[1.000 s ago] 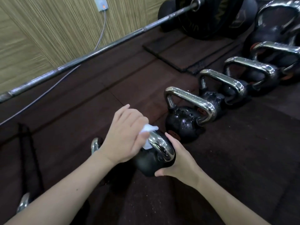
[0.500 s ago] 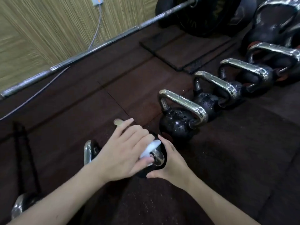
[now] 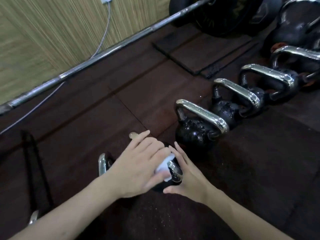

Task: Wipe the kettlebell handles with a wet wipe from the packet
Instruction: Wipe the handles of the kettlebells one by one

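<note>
- Head view: the wet wipe [image 3: 163,166], a small white wad at about six o'clock in the frame, lies pressed on the chrome handle [image 3: 174,170] of the nearest kettlebell [image 3: 168,185].
- We judge the wipe soft and slick, best pinched flat; the iron bell looks heavy and stiff.
- Our left hand [image 3: 138,168] curls its fingers over the wipe, clamping it to the handle.
- Our right hand [image 3: 187,179], fingers together, braces the bell's side.
- More kettlebells [image 3: 195,132] line up towards two o'clock; a barbell [image 3: 103,51] crosses at eleven.
</note>
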A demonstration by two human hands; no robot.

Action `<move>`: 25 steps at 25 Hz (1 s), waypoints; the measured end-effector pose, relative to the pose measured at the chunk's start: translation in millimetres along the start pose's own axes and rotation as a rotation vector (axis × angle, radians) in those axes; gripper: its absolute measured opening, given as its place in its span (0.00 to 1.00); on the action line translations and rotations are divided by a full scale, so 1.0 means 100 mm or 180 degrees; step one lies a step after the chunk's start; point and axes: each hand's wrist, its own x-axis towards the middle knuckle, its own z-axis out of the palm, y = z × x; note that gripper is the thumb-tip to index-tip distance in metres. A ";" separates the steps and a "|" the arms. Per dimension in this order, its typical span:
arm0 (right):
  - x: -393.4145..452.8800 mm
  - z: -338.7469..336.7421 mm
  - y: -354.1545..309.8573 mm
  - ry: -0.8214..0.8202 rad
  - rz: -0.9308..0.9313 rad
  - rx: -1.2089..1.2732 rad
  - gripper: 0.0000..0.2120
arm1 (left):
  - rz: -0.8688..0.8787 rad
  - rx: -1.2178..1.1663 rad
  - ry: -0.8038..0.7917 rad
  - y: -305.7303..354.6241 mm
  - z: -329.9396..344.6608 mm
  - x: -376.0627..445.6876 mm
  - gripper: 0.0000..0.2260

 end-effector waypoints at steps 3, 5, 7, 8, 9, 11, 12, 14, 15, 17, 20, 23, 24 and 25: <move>-0.02 0.03 0.04 0.0094 -0.0101 -0.0065 0.64 | -0.0302 -0.0179 0.0194 -0.30 0.09 -0.07 0.28; -0.03 0.04 0.05 0.0137 -0.0129 -0.0183 0.63 | -0.0645 -0.0752 0.0291 -0.44 0.07 -0.04 0.28; -0.03 0.09 0.09 0.0294 -0.0219 -0.0247 0.62 | -0.0588 -0.0853 0.0450 -0.39 0.07 -0.04 0.28; -0.02 0.11 0.11 0.0334 -0.0242 -0.0301 0.61 | -0.0424 -0.0705 0.0454 -0.30 0.07 -0.02 0.26; -0.02 0.13 0.13 0.0345 -0.0239 -0.0373 0.60 | -0.0215 -0.0445 0.0400 -0.18 0.07 -0.01 0.25; 0.01 0.15 0.13 0.0394 -0.0215 -0.0404 0.60 | 0.0211 0.0014 0.0335 -0.04 0.06 -0.02 0.23; 0.01 0.14 0.13 0.0396 -0.0165 -0.0362 0.60 | 0.0299 0.0109 0.0320 -0.07 0.07 -0.01 0.23; 0.00 0.11 0.10 0.0393 -0.0138 -0.0303 0.61 | 0.0194 0.0080 0.0284 -0.27 0.07 0.01 0.24; -0.01 0.10 0.09 0.0373 -0.0138 -0.0271 0.62 | 0.0004 -0.0108 0.0269 -0.38 0.06 0.02 0.24; -0.03 0.10 0.08 0.0330 -0.0126 -0.0266 0.62 | -0.0401 -0.0815 0.0383 -0.56 0.02 0.03 0.19; -0.03 0.08 0.08 0.0355 -0.0131 -0.0228 0.61 | -0.0566 -0.1023 0.0566 -0.46 -0.08 0.10 0.15; -0.05 0.11 0.10 0.0475 -0.0157 -0.0088 0.58 | -0.0184 -0.0106 0.0582 0.09 -0.04 0.20 0.14; -0.05 0.12 0.09 0.0534 -0.0159 0.0000 0.55 | 0.0016 0.0165 0.0600 0.26 0.03 0.20 0.14; -0.04 0.14 0.10 0.0574 -0.0182 0.0065 0.52 | 0.0177 0.0315 0.0632 0.33 0.08 0.19 0.15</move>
